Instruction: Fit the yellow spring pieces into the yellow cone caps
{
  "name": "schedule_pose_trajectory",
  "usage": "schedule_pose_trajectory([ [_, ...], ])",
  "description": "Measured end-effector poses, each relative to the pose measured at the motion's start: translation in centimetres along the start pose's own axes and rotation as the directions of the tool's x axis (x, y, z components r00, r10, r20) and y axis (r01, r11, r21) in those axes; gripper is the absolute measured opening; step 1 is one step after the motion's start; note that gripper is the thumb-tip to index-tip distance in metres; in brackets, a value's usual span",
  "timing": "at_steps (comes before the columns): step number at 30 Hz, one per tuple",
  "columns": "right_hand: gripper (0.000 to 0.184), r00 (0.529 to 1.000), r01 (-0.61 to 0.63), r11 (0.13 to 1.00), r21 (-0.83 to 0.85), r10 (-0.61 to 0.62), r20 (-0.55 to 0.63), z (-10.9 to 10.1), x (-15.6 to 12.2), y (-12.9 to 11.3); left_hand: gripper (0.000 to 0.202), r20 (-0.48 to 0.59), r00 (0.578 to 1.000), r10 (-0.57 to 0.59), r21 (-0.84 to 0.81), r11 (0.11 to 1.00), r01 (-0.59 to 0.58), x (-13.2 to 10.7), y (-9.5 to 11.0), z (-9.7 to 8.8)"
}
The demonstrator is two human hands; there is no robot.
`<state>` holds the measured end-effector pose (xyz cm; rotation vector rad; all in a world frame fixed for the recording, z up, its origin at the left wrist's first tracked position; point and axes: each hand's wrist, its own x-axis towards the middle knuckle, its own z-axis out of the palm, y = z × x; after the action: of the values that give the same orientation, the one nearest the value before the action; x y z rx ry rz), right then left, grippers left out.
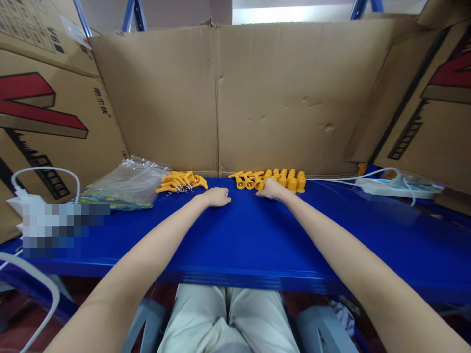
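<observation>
My left hand [217, 196] rests low over the blue table, its fingers curled closed; whatever it may hold is hidden. My right hand [271, 189] is closed at the near side of a yellow plastic cup-shaped piece [259, 185], its fingertips against it. Left of that hand lie yellow T-shaped pieces with round cup ends [240, 185] facing me, in a row. Several yellow stepped caps [300, 182] stand in rows behind and right of my right hand. A pile of curved yellow hook-like pieces [178, 180], with small shiny metal bits [182, 188], lies left of my left hand.
Clear plastic bags [128, 179] are stacked at the left on the blue table [235, 240]. A cardboard wall [279, 98] closes off the back, with printed cartons [44, 117] at the side. A white power strip [397, 187] with cables lies at the right; a white charger [31, 208] stands left.
</observation>
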<state>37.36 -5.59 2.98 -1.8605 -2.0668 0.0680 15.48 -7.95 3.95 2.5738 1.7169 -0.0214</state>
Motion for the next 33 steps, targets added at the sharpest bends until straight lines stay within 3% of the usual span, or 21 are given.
schedule_pose_trajectory([
  [3, 0.020, 0.995, -0.078, 0.997, 0.019, 0.076, 0.068, 0.2, -0.5, 0.2, 0.019, -0.148, 0.987, 0.068, -0.014, 0.997, -0.070, -0.4, -1.0, -0.1],
  [5, 0.025, 0.997, -0.072, 0.997, 0.022, 0.071, 0.040, 0.3, -0.8, 0.2, 0.021, -0.293, 0.956, 0.010, -0.026, 1.000, -0.018, -0.7, -2.3, -0.5],
  [7, 0.030, 0.997, -0.068, 0.998, 0.005, 0.068, 0.029, 0.3, -1.1, 0.1, 0.024, -0.482, 0.873, -0.075, -0.040, 0.997, 0.063, -0.9, -4.0, -1.0],
  [9, 0.033, 0.997, -0.068, 0.998, -0.013, 0.069, 0.031, 0.3, -1.4, -0.1, 0.027, -0.585, 0.792, -0.174, -0.063, 0.983, 0.170, -1.0, -5.8, -1.3],
  [11, 0.035, 0.998, -0.057, 0.998, -0.016, 0.057, 0.028, 0.3, -1.5, -0.3, 0.031, -0.607, 0.744, -0.278, -0.095, 0.956, 0.279, -1.0, -7.5, -1.2],
  [13, 0.037, 0.999, -0.046, 0.999, -0.016, 0.046, 0.023, 0.2, -1.6, -0.4, 0.032, -0.573, 0.728, -0.377, -0.128, 0.918, 0.376, -0.9, -8.9, -0.7],
  [17, 0.039, 0.999, -0.039, 0.999, -0.032, 0.041, 0.034, 0.3, -1.6, -0.3, 0.036, -0.423, 0.785, -0.454, -0.211, 0.891, 0.401, -0.4, -10.4, 0.3],
  [23, 0.036, 0.999, -0.018, 0.999, -0.033, 0.020, 0.048, 0.1, -1.6, -0.2, 0.037, -0.391, 0.804, -0.448, -0.219, 0.894, 0.392, 0.0, -10.9, 0.5],
  [30, 0.036, 0.999, -0.016, 0.999, -0.046, 0.019, 0.047, 0.0, -1.7, -0.2, 0.030, -0.493, 0.756, -0.432, -0.238, 0.902, 0.360, -0.6, -10.5, 0.3],
  [33, 0.035, 0.999, -0.012, 0.999, -0.051, 0.015, 0.051, 0.0, -1.7, -0.2, 0.028, -0.598, 0.697, -0.395, -0.287, 0.918, 0.273, -1.0, -10.0, -0.2],
])
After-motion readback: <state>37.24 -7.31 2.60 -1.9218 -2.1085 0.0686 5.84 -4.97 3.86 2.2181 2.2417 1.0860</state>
